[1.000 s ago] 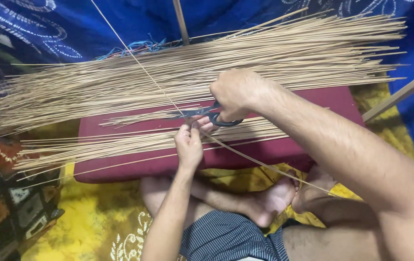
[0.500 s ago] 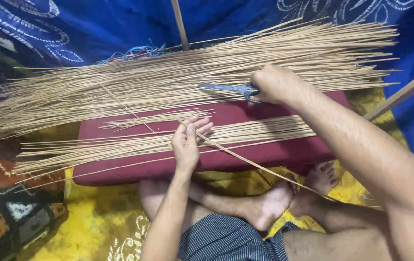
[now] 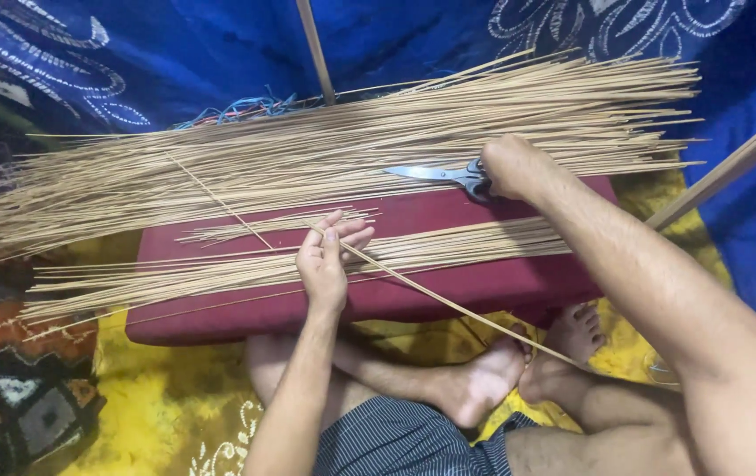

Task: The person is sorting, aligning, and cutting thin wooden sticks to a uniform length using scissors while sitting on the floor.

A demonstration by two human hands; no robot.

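Sticks, thin and tan, are what the work is about, and one long stick (image 3: pixel 431 295) is in the left hand (image 3: pixel 325 264), pinched between thumb and fingers over the front half of the red cushion (image 3: pixel 484 286). It slants down past the front edge of the cushion toward the person's feet. The right hand (image 3: pixel 506 166) is closed around the handles of the scissors (image 3: pixel 439 174), whose blades look shut and point along the big stick pile (image 3: pixel 325 150) at the back of the cushion. A smaller row of cut sticks (image 3: pixel 219 273) lies along the front of the cushion. It looks like the step just after a snip, so the held stick probably needs laying with that front row, lined up neatly. A second ago the scissors were right at the left fingers, on the stick; now they are well away at the back of the cushion, and the left hand has hardly moved.
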